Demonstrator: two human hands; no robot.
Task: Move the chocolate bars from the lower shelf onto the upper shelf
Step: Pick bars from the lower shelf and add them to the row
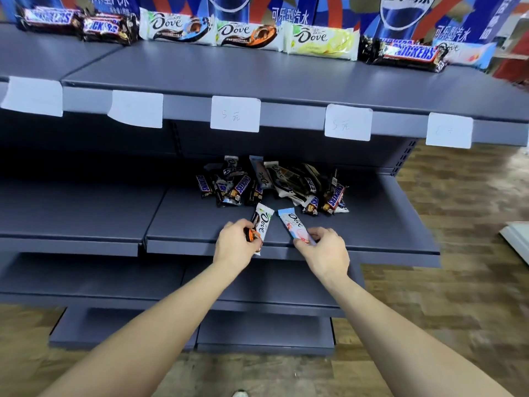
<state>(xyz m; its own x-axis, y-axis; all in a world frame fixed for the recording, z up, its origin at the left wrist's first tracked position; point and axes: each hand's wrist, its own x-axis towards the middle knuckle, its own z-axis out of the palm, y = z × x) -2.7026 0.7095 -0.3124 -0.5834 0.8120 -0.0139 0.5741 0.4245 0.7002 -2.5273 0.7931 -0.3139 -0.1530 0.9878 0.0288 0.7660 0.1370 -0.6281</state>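
My left hand [236, 245] grips the near end of a white Dove bar with an orange end [262, 223], just over the front of the lower shelf [386, 233]. My right hand [326, 247] pinches the near end of a pale blue Dove bar [294, 226] beside it. Behind both bars lies a loose pile of Snickers and Dove bars [274, 184]. Along the back of the upper shelf [229, 73] runs a row of Snickers and Dove bars [249, 34].
White paper price tags [235, 113] hang along the upper shelf's front edge. Blue Pepsi packaging [289, 10] stands behind the row. Two more grey shelves [257, 293] sit below. Wooden floor [458, 282] spreads to the right, with a white object [518, 239] at its edge.
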